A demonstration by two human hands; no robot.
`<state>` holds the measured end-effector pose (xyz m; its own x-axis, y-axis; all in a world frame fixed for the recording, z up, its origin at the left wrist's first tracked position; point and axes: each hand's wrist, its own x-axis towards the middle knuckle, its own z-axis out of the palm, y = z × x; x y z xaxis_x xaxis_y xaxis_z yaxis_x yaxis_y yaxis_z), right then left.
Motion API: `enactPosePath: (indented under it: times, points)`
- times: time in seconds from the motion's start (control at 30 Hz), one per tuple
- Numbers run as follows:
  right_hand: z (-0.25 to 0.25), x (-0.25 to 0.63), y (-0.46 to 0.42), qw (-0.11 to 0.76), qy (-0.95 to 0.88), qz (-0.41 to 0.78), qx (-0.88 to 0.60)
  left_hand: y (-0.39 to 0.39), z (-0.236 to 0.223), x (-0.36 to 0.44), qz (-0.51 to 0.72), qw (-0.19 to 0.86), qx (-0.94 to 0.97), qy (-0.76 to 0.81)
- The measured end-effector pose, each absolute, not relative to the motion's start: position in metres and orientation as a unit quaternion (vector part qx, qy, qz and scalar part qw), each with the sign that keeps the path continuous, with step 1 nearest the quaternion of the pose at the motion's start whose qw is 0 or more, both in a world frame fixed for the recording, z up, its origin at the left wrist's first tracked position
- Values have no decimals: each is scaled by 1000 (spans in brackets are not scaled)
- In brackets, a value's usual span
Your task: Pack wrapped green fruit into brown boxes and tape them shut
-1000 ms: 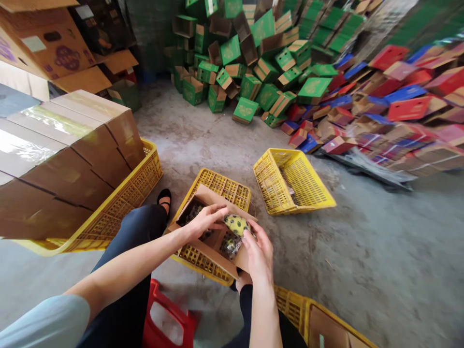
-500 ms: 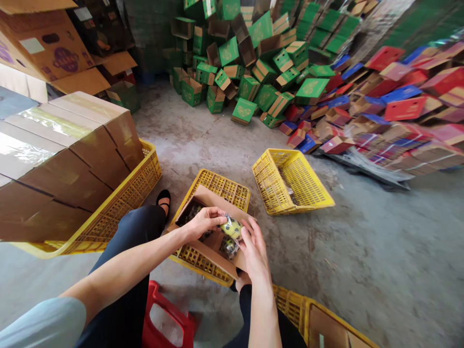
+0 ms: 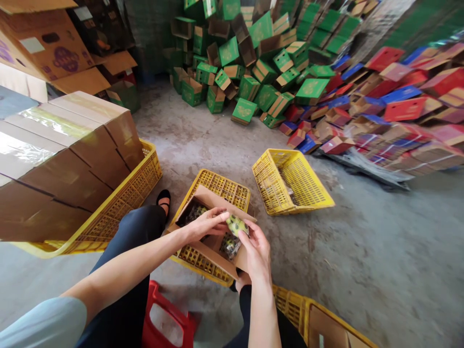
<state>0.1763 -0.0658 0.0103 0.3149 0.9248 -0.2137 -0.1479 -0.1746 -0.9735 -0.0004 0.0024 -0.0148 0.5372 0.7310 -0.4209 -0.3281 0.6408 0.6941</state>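
Observation:
A small yellow-green item with dark spots, in a clear plastic wrapper, is held above an open cardboard box. My right hand grips it from the right, thumb on the near side and fingers behind. My left hand pinches its left end between thumb and fingers. Inside the box lie more wrapped pieces of the same look, partly covered by my hands and the box walls. The box rests on an upturned yellow plastic crate between my legs.
To the left, a yellow crate carries several taped cartons. A tilted yellow crate stands ahead right, another crate by my right leg. A red stool is below me. Green boxes and red-blue boxes are heaped behind.
The wrapped item has moved slightly right and turned in my hands. My right hand's fingers have closed further around it; the left hand has shifted right with it.

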Motion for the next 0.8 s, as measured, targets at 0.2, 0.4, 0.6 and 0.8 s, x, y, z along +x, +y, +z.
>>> enactPosePath:
  times: [0.2,0.4,0.6,0.8]
  points:
    - [10,174,-67,531,-376,499,-573,5,-17,-4,303,834,299,351]
    - [15,175,-67,502,-374,506,-594,4,-20,-4,323,812,327,360]
    - [14,175,-67,476,-362,536,-596,2,-19,-1,339,791,354,365]
    - [11,176,-73,489,-296,556,-604,0,-17,1,366,806,327,333]
